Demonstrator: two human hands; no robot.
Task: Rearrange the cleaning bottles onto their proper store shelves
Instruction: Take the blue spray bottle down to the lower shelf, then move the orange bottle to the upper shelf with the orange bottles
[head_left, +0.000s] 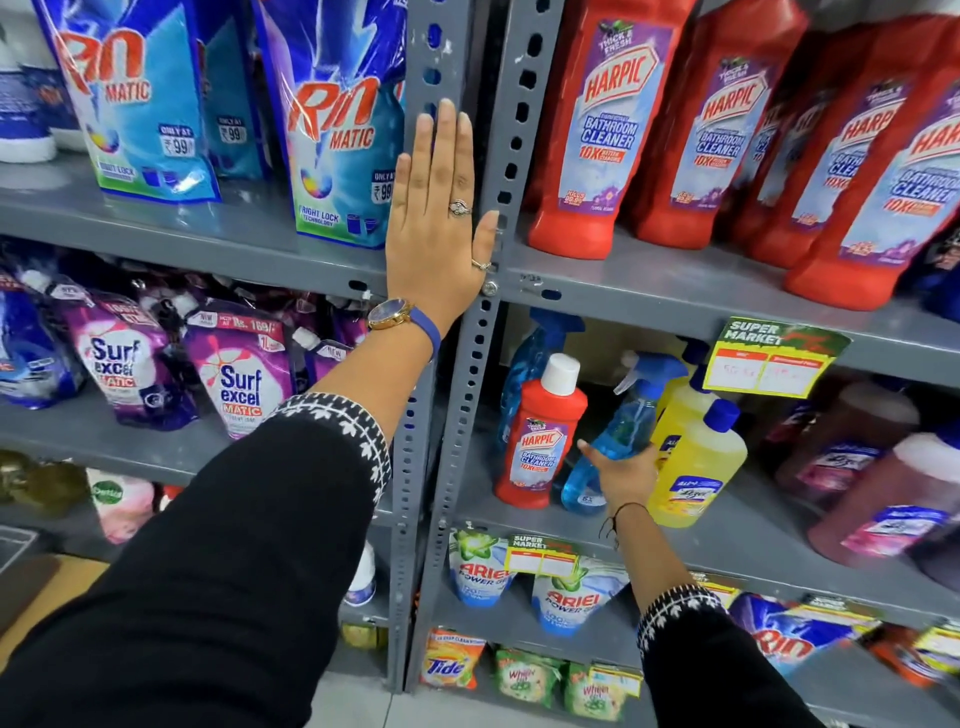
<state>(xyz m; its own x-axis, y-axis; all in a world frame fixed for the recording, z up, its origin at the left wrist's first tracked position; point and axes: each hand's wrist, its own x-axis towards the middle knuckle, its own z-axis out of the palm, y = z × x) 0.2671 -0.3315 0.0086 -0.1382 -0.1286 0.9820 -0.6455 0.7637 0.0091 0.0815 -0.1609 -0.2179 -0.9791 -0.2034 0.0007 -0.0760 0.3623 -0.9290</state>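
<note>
A: Grey slotted-steel store shelving (675, 291) is seen, two bays side by side. Where is the bottle being handled?

B: Blue spray bottle (623, 426) is gripped around its body by the right hand (626, 475), on the middle shelf of the right bay. It is tilted, trigger head up and toward the left.

A: What is around it?

B: Small red Harpic bottle (543, 431) is stood upright just to its left. Two yellow cleaner bottles (693, 467) are just to its right. A second blue sprayer (530, 364) is seen behind the red one.

A: Left hand?

B: Left hand (441, 223) is laid flat, fingers straight and together, against the upright post (467, 364) between the bays. Nothing is held.

A: Shelf above?

B: Large red Harpic bottles (587, 130) are lined up in a row. Rin pouches (332, 124) are stocked in the left bay.
</note>
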